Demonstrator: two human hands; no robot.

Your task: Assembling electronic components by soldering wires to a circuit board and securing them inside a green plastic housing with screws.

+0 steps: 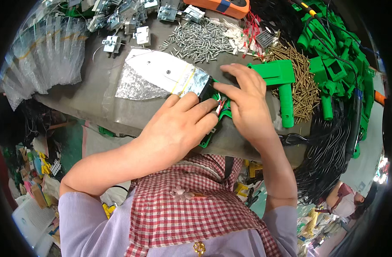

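Note:
My left hand [178,120] curls its fingers over the green plastic housing [206,139] at the table's near edge. Its fingertips press beside short red and white wires [221,105] inside the housing. My right hand [249,96] has its fingers apart; one lower digit rests at the black end piece [205,88] of a pointed white plate, and the others stretch out above the table. That white plate [155,68] has small holes and yellow bands, and lies pointing away to the left. Clear plastic film [138,85] shows under it. My hands hide much of the housing.
Silver screws [200,40] are heaped beyond the plate, brass screws [296,81] to the right. Green handle-shaped housings [286,85] pile up at right, above black cables [328,150]. Plastic sleeves [54,55] lie left, metal-and-white switch parts [131,17] at the back, near an orange tool [226,6].

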